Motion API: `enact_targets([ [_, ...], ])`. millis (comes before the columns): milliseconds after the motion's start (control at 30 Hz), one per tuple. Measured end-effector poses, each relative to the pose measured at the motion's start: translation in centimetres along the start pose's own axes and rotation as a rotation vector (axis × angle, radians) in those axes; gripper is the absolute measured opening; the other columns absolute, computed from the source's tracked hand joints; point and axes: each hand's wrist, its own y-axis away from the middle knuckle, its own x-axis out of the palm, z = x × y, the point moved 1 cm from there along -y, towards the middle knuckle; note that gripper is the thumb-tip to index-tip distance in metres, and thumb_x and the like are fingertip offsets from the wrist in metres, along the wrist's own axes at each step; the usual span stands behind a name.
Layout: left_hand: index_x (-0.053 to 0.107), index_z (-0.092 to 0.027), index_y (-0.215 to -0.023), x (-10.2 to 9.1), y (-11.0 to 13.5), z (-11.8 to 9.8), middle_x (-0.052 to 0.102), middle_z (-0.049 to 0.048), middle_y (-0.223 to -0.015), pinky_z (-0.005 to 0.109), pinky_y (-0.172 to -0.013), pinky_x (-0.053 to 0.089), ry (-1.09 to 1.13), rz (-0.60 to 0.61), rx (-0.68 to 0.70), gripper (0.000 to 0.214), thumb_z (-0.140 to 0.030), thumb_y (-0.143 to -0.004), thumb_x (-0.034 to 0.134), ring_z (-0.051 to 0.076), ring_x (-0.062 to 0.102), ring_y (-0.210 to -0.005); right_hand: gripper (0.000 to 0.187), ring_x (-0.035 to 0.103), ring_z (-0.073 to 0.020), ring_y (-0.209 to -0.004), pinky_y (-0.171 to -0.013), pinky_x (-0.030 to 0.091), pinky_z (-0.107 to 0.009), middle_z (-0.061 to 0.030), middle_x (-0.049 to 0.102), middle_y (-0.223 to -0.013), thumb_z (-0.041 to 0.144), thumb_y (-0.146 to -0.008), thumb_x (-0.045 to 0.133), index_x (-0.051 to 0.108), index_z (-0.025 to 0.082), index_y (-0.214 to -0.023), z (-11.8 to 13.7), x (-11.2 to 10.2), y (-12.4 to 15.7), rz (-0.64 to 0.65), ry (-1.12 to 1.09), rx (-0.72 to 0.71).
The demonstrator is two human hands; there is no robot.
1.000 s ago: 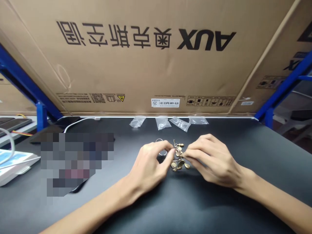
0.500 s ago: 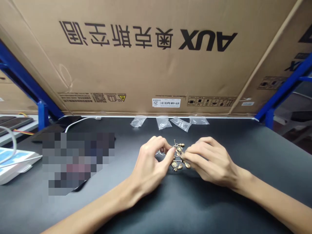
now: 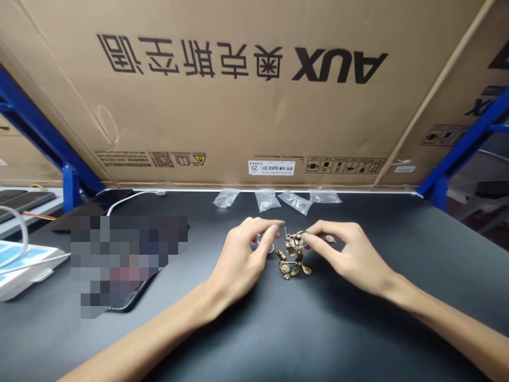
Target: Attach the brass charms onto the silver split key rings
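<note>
My right hand pinches a small metal ring between thumb and index finger, just above a cluster of bronze-coloured charms on the black tabletop. Some charms hang or lie right below the ring; which ones are attached to it I cannot tell. My left hand hovers to the left of the cluster, its index finger stretched out and its thumb a little apart, with nothing between them. Silver-coloured rings show beside the left thumb, partly hidden by that hand. One round charm lies by my right index finger.
Several clear plastic bags lie along the table's back edge, before a large cardboard box. At left are a white cable, a blurred-out dark device and a white box. Blue metal struts flank the table.
My left hand has let go of the ring and drawn slightly left, its fingers opening. The ring is now in my right fingers, and a round charm shows beside my right hand.
</note>
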Motion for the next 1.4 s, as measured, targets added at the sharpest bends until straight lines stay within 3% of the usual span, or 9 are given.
enact_targets([
  [67, 0.071, -0.022, -0.106, -0.5, -0.6, 1.3, 0.070, 0.0055, -0.094, 0.035, -0.079, 0.050, -0.167, 0.022, 0.056, 0.023, -0.028, -0.095, 0.051, 0.020, 0.060, -0.087, 0.028, 0.067, -0.0167, -0.075, -0.072, 0.049, -0.027, -0.0010, 0.074, -0.080, 0.035, -0.096, 0.053, 0.069, 0.020, -0.079, -0.6, -0.7, -0.4, 0.049, 0.026, 0.053],
  [200, 0.072, -0.019, -0.102, -1.0, -1.3, 3.1, 0.067, 0.0080, -0.097, 0.038, -0.082, 0.048, -0.421, 0.262, 0.219, 0.022, -0.029, -0.094, 0.055, 0.022, 0.054, -0.090, 0.036, 0.065, -0.0150, -0.062, -0.061, 0.046, -0.026, 0.0000, 0.071, -0.068, 0.035, -0.097, 0.048, 0.065, 0.019, -0.069, -2.5, -1.5, -1.0, 0.171, 0.109, 0.118],
  [300, 0.072, -0.019, -0.100, -0.9, -1.3, 3.2, 0.064, 0.0082, -0.095, 0.037, -0.082, 0.046, -0.522, 0.345, 0.272, 0.022, -0.029, -0.095, 0.053, 0.021, 0.051, -0.090, 0.035, 0.061, -0.0145, -0.053, -0.052, 0.040, -0.026, 0.0007, 0.069, -0.061, 0.037, -0.095, 0.050, 0.069, 0.021, -0.070, -3.8, -1.4, -1.1, 0.135, 0.320, 0.121],
  [467, 0.065, -0.016, -0.085, -0.3, -1.5, 2.6, 0.059, 0.0093, -0.089, 0.035, -0.073, 0.043, -0.736, 0.409, 0.309, 0.024, -0.022, -0.098, 0.045, 0.023, 0.048, -0.084, 0.028, 0.060, -0.0165, -0.051, -0.052, 0.034, -0.027, 0.0017, 0.066, -0.057, 0.041, -0.094, 0.053, 0.073, 0.024, -0.086, -4.3, -1.4, -1.2, -0.025, 0.604, 0.120],
  [667, 0.058, -0.015, -0.079, 0.4, -1.5, 2.9, 0.055, 0.0104, -0.083, 0.036, -0.067, 0.041, -0.920, 0.410, 0.440, 0.018, -0.011, -0.092, 0.045, 0.025, 0.049, -0.079, 0.031, 0.055, -0.0132, -0.048, -0.054, 0.033, -0.026, 0.0036, 0.061, -0.054, 0.039, -0.097, 0.049, 0.069, 0.023, -0.080, -3.3, -1.0, -0.9, -0.068, 0.533, 0.059],
  [767, 0.055, -0.016, -0.076, 0.1, -1.7, 2.6, 0.055, 0.0098, -0.081, 0.036, -0.064, 0.040, -0.955, 0.380, 0.396, 0.016, -0.007, -0.086, 0.047, 0.025, 0.051, -0.077, 0.032, 0.052, -0.0124, -0.048, -0.054, 0.033, -0.026, 0.0035, 0.059, -0.053, 0.038, -0.097, 0.048, 0.069, 0.022, -0.080, -2.7, -0.6, -0.6, -0.069, 0.477, 0.012],
  [933, 0.051, -0.019, -0.083, -0.5, -1.5, 1.1, 0.056, 0.0025, -0.080, 0.030, -0.061, 0.039, -0.613, 0.251, 0.148, 0.004, -0.017, -0.086, 0.049, 0.018, 0.052, -0.070, 0.027, 0.056, -0.0124, -0.054, -0.055, 0.040, -0.025, -0.0002, 0.069, -0.071, 0.042, -0.094, 0.055, 0.072, 0.021, -0.095, -1.6, 0.5, 0.0, -0.025, 0.286, -0.066],
  [1133, 0.049, -0.020, -0.078, 0.9, 0.1, -0.6, 0.052, -0.0055, -0.064, 0.023, -0.055, 0.035, -0.113, 0.123, -0.038, 0.014, -0.023, -0.091, 0.045, 0.010, 0.044, -0.057, 0.019, 0.063, -0.0132, -0.066, -0.060, 0.047, -0.024, -0.0017, 0.073, -0.085, 0.032, -0.094, 0.060, 0.073, 0.021, -0.101, -0.8, 1.8, 0.4, -0.011, 0.161, -0.091],
  [1400, 0.068, -0.021, -0.088, 1.0, 0.3, -1.0, 0.063, -0.0026, -0.072, 0.023, -0.056, 0.042, 0.058, 0.166, -0.115, 0.012, -0.024, -0.088, 0.056, 0.011, 0.049, -0.060, 0.018, 0.065, -0.0127, -0.061, -0.060, 0.052, -0.024, -0.0007, 0.073, -0.081, 0.032, -0.095, 0.058, 0.069, 0.019, -0.091, -1.3, 1.2, 0.1, -0.003, -0.071, 0.011],
])
